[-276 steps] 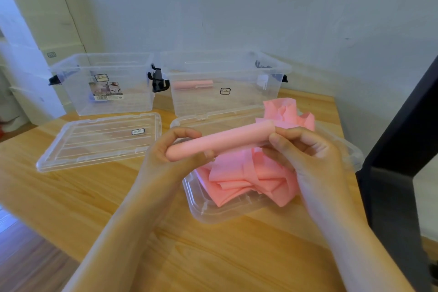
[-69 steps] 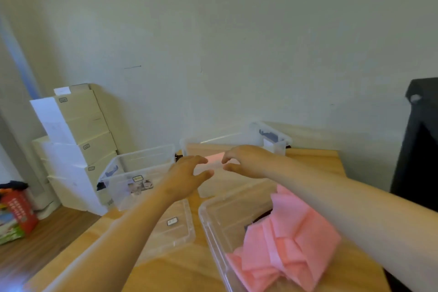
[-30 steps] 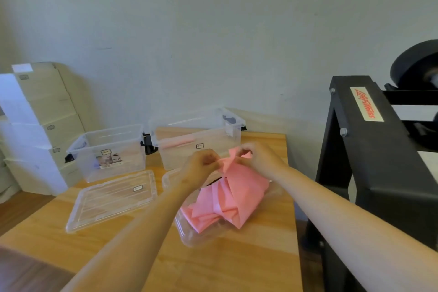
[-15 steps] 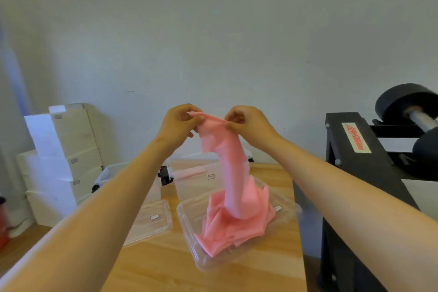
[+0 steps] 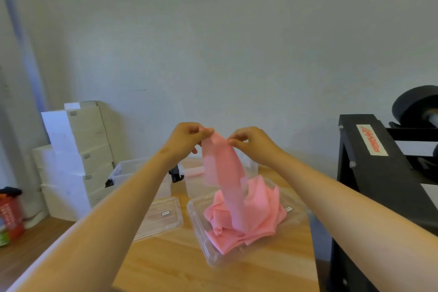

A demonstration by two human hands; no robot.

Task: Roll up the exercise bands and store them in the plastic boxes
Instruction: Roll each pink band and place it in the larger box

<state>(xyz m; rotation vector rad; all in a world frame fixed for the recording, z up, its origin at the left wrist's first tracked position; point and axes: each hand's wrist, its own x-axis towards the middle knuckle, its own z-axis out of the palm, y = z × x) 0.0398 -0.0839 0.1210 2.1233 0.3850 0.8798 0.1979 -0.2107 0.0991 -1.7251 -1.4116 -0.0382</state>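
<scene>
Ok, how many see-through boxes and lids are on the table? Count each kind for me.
Boxes: 2
Lids: 2
Total: 4

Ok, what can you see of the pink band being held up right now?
The pink band is a thin, flat, matte strip that looks rubbery and slightly see-through near the top. Its top edge is pinched at the corners by the left grip and the right grip, raised above the table. It hangs down loosely, and its lower end runs into the pink pile on the clear lid. It is not rolled yet.
</scene>
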